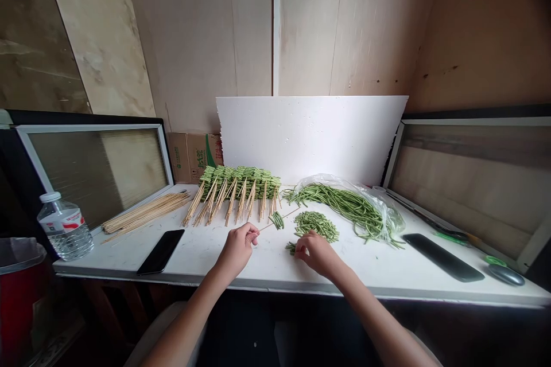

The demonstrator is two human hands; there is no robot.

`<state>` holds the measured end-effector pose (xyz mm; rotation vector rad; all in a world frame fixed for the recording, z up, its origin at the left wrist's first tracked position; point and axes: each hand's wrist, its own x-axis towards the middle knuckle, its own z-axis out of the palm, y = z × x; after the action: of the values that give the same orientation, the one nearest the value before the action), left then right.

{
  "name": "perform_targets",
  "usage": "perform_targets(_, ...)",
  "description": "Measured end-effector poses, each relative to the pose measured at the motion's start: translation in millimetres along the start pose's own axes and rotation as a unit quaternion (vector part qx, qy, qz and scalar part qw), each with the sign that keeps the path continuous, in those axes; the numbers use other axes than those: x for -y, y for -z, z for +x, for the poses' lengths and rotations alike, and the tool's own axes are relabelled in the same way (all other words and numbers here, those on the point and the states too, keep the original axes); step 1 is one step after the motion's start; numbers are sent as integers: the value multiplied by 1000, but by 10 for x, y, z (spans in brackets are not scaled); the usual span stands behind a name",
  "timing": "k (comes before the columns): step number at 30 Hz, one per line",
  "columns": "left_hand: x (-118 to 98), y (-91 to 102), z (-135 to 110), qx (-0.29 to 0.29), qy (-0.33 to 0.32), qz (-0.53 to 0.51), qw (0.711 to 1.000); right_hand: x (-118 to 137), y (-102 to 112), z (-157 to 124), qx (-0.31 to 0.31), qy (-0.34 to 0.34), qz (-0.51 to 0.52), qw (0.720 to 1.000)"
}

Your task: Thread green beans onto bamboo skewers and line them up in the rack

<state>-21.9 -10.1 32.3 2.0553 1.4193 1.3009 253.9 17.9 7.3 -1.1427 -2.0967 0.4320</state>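
My left hand [239,245] is closed in a pinch around the lower end of a thin bamboo skewer [266,227]. Short cut pieces of green bean [276,220] are threaded side by side on that skewer, its tip sticking out to the right. My right hand [315,250] has its fingers curled down at a small group of cut bean pieces [291,247]; what lies between the fingertips is hidden. Just behind that hand is a heap of cut green beans [317,225]. Finished bean skewers [241,179] are stacked in rows at the back, sticks toward me.
Loose bamboo skewers [146,212] lie at the left, near a water bottle [65,228] and a phone [160,251]. Long whole beans [344,202] spill from a plastic bag [390,215]. A dark flat slab [443,257] and a mouse [506,274] lie right. A white board [310,137] stands behind.
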Motion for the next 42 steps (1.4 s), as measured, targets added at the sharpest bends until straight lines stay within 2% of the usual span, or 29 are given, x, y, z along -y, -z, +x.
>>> perform_targets(6,2,-4,-6,13,-5,10,1000,-78,-96,17,-26,-6,-35,999)
perform_targets(9,-5,0,-7,15,-4,14,1000,-81,-81,28,-42,-3,-10,999)
perform_targets(13,-17,22,-1,14,-2,15,1000,-1,88,92,-41,-42,84,995)
perform_targets(16,-27,32,-3,15,2,13,1000,38,236,155,-66,-99,229,966)
perform_targets(20,-42,23,-20,19,3,12,1000,59,316,188,-95,-143,410,896)
perform_targets(24,-49,13,-27,20,0,10,1000,102,298,179,-77,-145,524,836)
perform_targets(27,-49,11,-24,19,2,6,1000,128,272,177,-86,-160,566,804)
perform_targets(31,-47,6,-25,23,3,0,1000,134,243,178,-96,-177,583,787)
perform_targets(42,-73,2,-36,23,3,-1,1000,164,246,175,-114,-171,591,780)
